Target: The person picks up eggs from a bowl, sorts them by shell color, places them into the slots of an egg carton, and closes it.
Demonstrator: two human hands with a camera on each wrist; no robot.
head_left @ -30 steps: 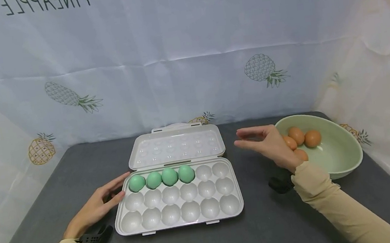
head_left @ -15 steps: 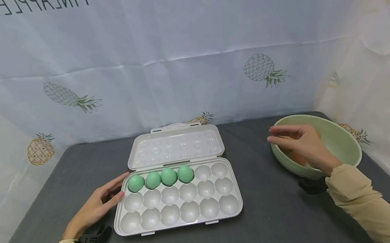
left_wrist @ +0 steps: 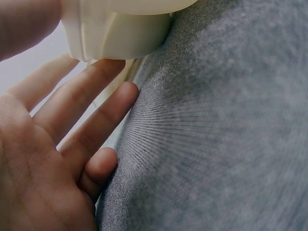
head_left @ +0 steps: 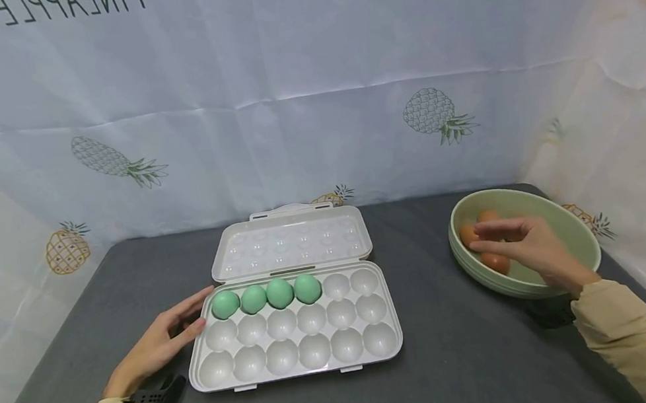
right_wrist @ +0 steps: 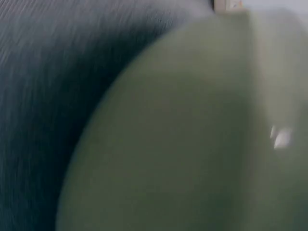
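Over at the right of the head view, our right hand [head_left: 528,246] hangs above the pale green bowl [head_left: 575,236], wrist raised, the sleeve running off toward the lower right corner, the fingers stretched leftward and loosely apart with nothing between them. Three brown eggs [head_left: 495,262] show in the bowl's left half: one peeks out just above the fingers, one sits at their tips, and one lies just below them; whether a fingertip actually touches a shell we cannot tell. The right wrist view gives only a blurred green curve of the bowl [right_wrist: 183,139] against the dark table (no fingers show in it). Our left hand [head_left: 159,342] lies flat on the grey table [head_left: 466,358] at lower left of the frame, fingers [head_left: 193,302] straight and relaxed, their tips against the left end of the white egg tray [head_left: 315,345]. In the left wrist view those fingers [left_wrist: 82,103] reach up under the tray's [left_wrist: 115,33] corner, the thumb blurred at upper left, gripping nothing. The tray sits in the middle of the frame with its lid [head_left: 292,241] thrown open toward the back. Four green eggs [head_left: 266,296] fill the four left cups of its far row, the leftmost just beside our left fingertips; the other cups hold nothing. The tray and the bowl stand well apart, with bare table between them.
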